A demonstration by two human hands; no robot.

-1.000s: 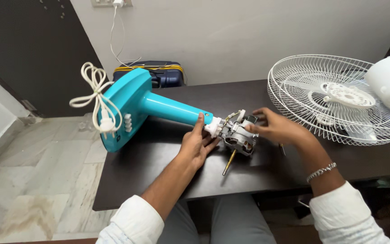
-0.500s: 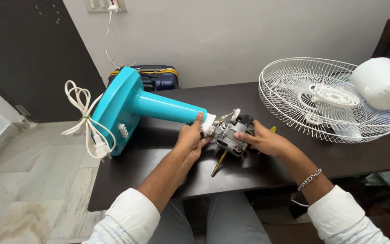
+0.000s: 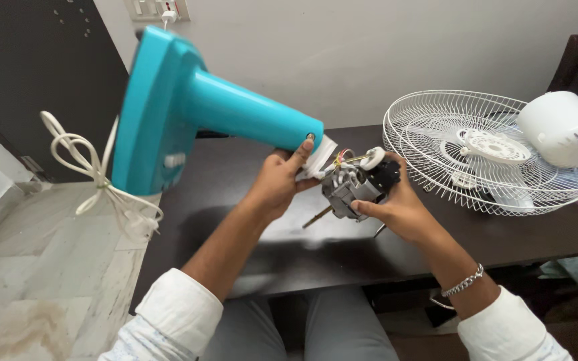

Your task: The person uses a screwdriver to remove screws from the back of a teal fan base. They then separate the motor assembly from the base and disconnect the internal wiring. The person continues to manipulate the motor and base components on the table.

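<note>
We hold the grey fan motor [image 3: 356, 185] above the dark table [image 3: 249, 234], our right hand [image 3: 396, 207] gripping it, our left hand [image 3: 277, 180] clasping the turquoise stand [image 3: 195, 113]; the white grille [image 3: 463, 150] lies nearby.

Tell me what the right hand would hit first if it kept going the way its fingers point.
Probably the motor that the right hand already grips; beyond it, the left hand, though depth is unclear.

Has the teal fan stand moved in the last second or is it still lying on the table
Yes. The teal fan stand has been lifted: its base now sits high against the dark door, clear of the dark table, held by the left hand.
</note>
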